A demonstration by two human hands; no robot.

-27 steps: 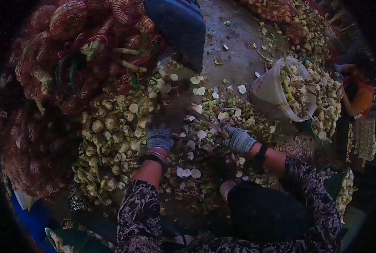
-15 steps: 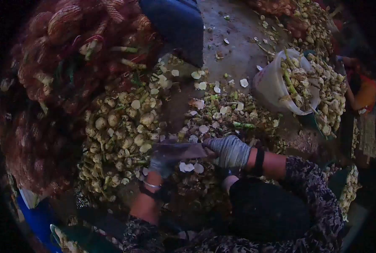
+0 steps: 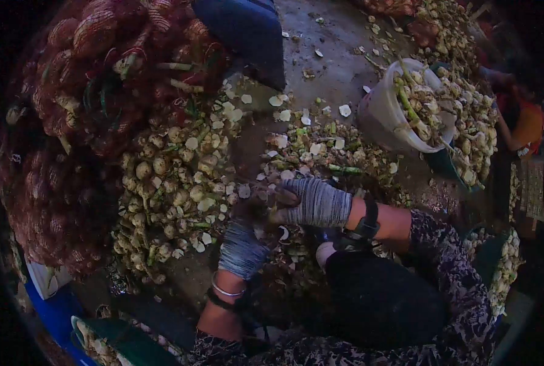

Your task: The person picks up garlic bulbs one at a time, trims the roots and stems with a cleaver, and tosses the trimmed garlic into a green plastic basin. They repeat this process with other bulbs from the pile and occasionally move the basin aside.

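Both my hands wear grey knitted gloves with dark, dirty fingers, and they meet low over the trimmings on the floor. My left hand (image 3: 246, 244) points up and away, its fingers curled and partly blurred in shadow. From the right, my right hand (image 3: 314, 203) reaches across with its fingers closed, its tips close to the left fingers. Whatever is between them is too dark to make out. A heap of garlic bulbs (image 3: 168, 195) with stalks lies just left of my hands. Cut roots and pale round slices form a litter of trimmings (image 3: 321, 149) beyond them.
Red mesh sacks (image 3: 101, 79) full of bulbs rise at the left. At the right, a white bucket (image 3: 379, 116) of garlic tilts beside a large garlic pile (image 3: 470, 122). A blue object (image 3: 247, 36) stands at the back. Another person's orange garment (image 3: 528, 125) shows far right.
My left hand has moved right and turned more upright. My right hand has shifted slightly left and up, bringing the hands closer. The scene sits a little differently as the camera moved.
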